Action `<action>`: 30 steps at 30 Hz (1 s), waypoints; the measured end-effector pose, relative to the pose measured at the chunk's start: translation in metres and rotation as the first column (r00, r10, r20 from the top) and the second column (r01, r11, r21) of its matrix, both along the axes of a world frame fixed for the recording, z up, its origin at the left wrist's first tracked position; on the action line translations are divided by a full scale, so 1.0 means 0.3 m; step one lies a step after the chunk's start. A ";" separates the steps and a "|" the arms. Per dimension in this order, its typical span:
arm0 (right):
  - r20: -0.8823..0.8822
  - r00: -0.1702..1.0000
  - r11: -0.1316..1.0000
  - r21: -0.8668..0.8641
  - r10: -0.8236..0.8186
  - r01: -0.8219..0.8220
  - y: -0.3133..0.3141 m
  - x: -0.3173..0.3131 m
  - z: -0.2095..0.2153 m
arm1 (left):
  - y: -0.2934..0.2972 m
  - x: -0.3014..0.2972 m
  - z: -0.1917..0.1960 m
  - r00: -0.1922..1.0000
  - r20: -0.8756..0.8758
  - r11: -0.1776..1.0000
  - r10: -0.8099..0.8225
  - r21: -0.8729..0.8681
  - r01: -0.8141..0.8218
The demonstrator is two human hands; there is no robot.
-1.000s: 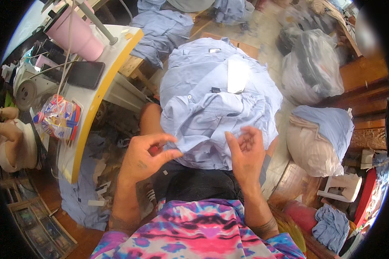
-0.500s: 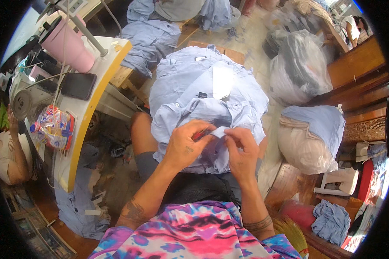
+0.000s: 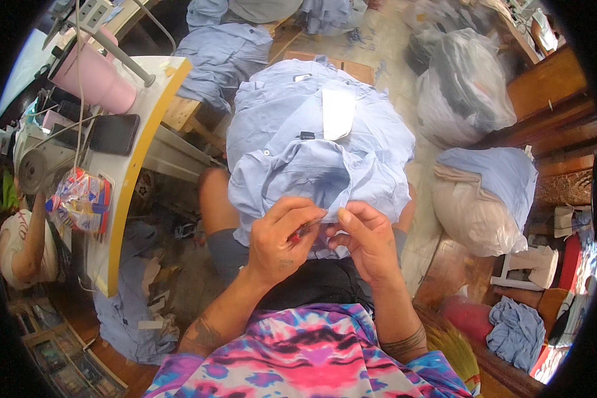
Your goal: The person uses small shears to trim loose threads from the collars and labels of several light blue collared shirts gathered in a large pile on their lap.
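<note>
Head view of two bare hands at the near edge of a pale-blue cloth shirt with a buttoned collar band (image 3: 285, 169), which tops a rounded heap of matching pale-blue garments (image 3: 385, 126) on the person's lap. The shirt lies directly in front of the fingertips, its opening spread just beyond them and its near edge running into the narrow gap between the two hands. The left hand (image 3: 285, 235) is curled around a small red object (image 3: 298, 235), thumb and forefinger drawn together beside the cloth edge. The right hand (image 3: 366, 233) has its thumb and forefinger closed on that edge, the other fingers bent loosely beneath. A white rectangular card tag (image 3: 338, 114) and a small black fabric label (image 3: 307, 135) lie farther off, beyond the opening.

Most of the red object is covered by the left fingers, so its full shape cannot be made out; whether the left fingertips also grip cloth cannot be told. The shirt's nearest folds pass behind both hands, and the heap's underside is hidden. At the left, another person's bare arm (image 3: 30, 249) is partly covered by a glossy multicoloured plastic packet (image 3: 79, 202) on a white tabletop with a yellow edge (image 3: 127, 199); the dark fisheye rim crops the surroundings.
</note>
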State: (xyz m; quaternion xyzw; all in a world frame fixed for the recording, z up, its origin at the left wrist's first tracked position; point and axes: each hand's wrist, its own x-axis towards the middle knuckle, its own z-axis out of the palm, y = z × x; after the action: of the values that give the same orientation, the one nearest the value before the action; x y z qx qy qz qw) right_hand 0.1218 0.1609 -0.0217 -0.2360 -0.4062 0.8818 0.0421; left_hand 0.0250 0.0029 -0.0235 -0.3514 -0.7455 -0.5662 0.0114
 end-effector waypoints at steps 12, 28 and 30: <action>0.006 1.000 0.999 -0.036 0.012 -0.012 -0.001 -0.007 -0.015 | -0.038 0.014 0.037 0.935 0.352 0.999 -0.042 0.030 0.034; -0.112 0.993 0.961 -0.275 -0.036 0.004 -0.042 -0.016 -0.011 | -0.062 0.066 0.152 0.158 0.887 0.899 -0.434 0.415 0.139; -0.114 0.993 0.961 -0.276 -0.032 -0.001 -0.045 -0.015 -0.014 | -0.059 0.067 0.159 0.137 0.895 0.903 -0.424 0.407 0.134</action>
State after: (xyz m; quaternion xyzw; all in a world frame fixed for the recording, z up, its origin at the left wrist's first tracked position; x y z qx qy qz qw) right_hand 0.1174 0.1475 -0.0258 -0.1904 -0.2744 0.9418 0.0397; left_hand 0.0451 -0.0150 0.0244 -0.0436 -0.4317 -0.7313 -0.5262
